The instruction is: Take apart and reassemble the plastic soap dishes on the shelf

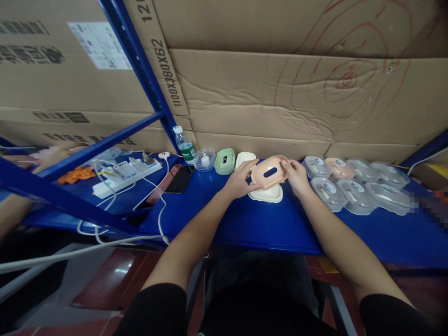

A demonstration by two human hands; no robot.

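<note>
Between my two hands is a peach plastic lid (261, 176) with an oval slot, held tilted above the blue table. My left hand (241, 181) grips its left end, thumb at the lower edge. The right end is pinched by my right hand (296, 176). Below it a cream plastic lid (268, 194) rests on the table, partly covered. Behind my left hand sits another cream piece (244, 158), and beside that stands a green slotted lid (224, 161).
Clear lidded containers (329, 193) stand in two rows at the right, one with a peach part (339, 168). To the left are a clear round container (205, 159), a water bottle (185, 147), a phone (179, 179) and a power strip (126, 176). A blue post (140, 60) divides the bench.
</note>
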